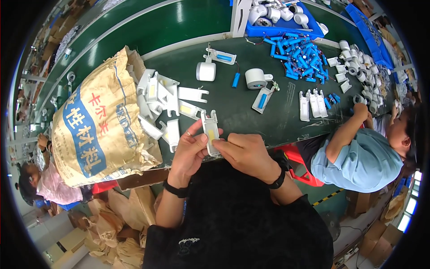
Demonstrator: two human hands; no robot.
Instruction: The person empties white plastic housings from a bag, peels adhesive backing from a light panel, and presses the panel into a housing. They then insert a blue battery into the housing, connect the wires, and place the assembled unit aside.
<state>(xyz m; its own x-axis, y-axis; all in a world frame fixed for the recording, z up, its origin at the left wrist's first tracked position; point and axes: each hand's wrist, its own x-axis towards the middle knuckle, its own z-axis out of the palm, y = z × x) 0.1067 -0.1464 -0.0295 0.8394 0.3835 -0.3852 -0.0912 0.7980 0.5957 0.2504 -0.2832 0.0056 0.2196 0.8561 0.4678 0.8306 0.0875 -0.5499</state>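
Observation:
In front of my chest, over the table's near edge, my left hand [190,151] is closed round a long white plastic housing [209,119] with a hooked far end. A yellow strip [211,136] lies along its inside. My right hand [247,153] is closed too, its fingertips pressed against the housing's right side near the strip; anything small between them is hidden. Just left of the housing lies a pile of similar white housings [192,93], some with yellow strips, spilling from a paper sack [92,119].
On the green table [188,54] stand two white round lamp heads [206,71], near loose blue battery cells [235,80]. A heap of blue cells [298,58] lies at the far right, before a blue bin [286,30]. A co-worker [358,154] sits on the right.

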